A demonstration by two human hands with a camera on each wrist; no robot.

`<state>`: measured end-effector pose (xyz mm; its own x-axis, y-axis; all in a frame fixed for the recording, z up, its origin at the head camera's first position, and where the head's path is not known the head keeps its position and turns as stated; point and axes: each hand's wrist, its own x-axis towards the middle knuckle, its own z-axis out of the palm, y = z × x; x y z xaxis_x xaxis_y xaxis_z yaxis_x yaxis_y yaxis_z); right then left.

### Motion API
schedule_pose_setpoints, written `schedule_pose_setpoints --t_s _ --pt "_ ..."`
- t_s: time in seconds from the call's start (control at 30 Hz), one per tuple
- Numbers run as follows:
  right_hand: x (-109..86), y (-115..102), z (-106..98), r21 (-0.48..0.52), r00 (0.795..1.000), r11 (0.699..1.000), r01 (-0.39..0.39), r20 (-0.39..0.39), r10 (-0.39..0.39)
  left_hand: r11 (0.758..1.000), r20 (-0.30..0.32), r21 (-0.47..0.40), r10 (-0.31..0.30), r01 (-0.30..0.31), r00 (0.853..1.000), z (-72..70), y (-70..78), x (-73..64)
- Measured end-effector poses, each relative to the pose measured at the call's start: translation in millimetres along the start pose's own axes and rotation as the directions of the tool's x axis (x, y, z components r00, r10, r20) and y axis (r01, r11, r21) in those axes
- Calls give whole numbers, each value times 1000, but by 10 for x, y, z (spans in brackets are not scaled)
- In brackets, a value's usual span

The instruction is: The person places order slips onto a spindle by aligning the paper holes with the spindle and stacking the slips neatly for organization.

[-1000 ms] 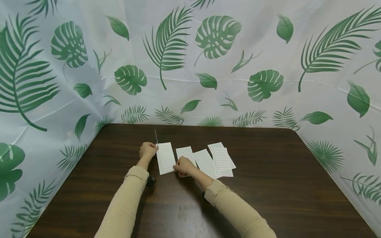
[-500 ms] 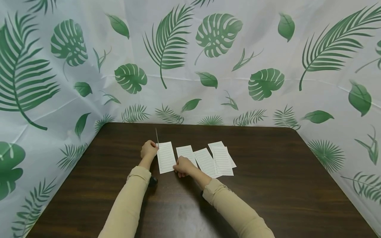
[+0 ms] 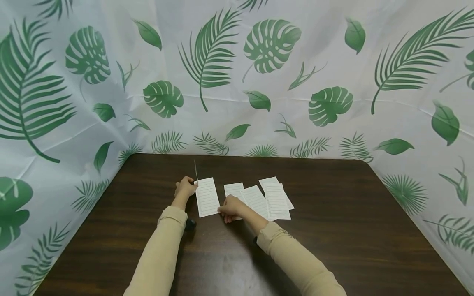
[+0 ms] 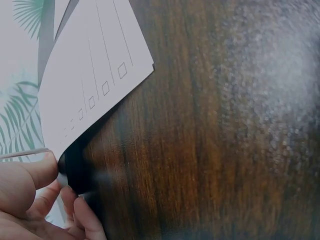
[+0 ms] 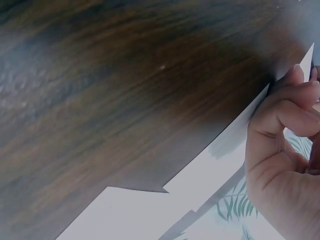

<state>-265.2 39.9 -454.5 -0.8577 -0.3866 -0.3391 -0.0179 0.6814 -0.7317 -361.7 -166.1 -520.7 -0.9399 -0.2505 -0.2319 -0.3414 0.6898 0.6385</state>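
In the head view a white lined card [image 3: 207, 198] lies between both hands. My left hand [image 3: 185, 189] pinches its upper left edge; the left wrist view shows the thumb [image 4: 42, 170] at the card's corner and small boxes along its edge. A thin grey strip [image 3: 196, 170] sticks up from there; its kind cannot be told. Something dark shows by the left fingers. My right hand [image 3: 233, 207] pinches the card's lower right corner, also seen in the right wrist view [image 5: 307, 65]. It partly covers a second card [image 3: 233, 190].
More lined cards [image 3: 255, 201] lie to the right, the rightmost pair [image 3: 277, 201] overlapping. They rest on a dark wooden table [image 3: 333, 238]. Behind and beside it hangs a white curtain [image 3: 222, 53] with green leaves. A black band [image 3: 190, 225] sits at the left wrist.
The right hand has shifted slightly right, and the second card has slid right with it, widening the gap to the held card. The left fingers have changed pose a little, showing something black.
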Motion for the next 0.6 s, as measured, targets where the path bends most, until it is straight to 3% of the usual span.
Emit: schedule_pose_setpoints --t_s 0.07,0.1,0.17,0.2,0.27,0.43,0.6 --pt "-3 17 -17 -10 1000 1000 10 4 -10 1000 9 7 -3 3 1000 -97 119 -196" --pt "-8 21 -26 -21 1000 1000 15 8 -15 1000 14 8 -18 18 1000 -104 144 -219" --pt "-18 28 -45 -54 998 997 54 18 -54 999 18 8 -33 33 999 -165 227 -355" --pt "-24 29 -59 -74 996 994 81 26 -79 999 41 0 -48 48 998 -239 309 -488" --pt "-42 24 -90 -112 991 985 129 48 -125 1000 37 7 -30 30 999 -289 350 -603" --pt "-89 28 -206 -165 973 961 224 102 -209 1000 41 7 -6 6 999 -324 364 -673" --pt "-121 102 -355 -208 932 910 359 139 -336 1000 50 -3 -11 11 999 -313 361 -625"
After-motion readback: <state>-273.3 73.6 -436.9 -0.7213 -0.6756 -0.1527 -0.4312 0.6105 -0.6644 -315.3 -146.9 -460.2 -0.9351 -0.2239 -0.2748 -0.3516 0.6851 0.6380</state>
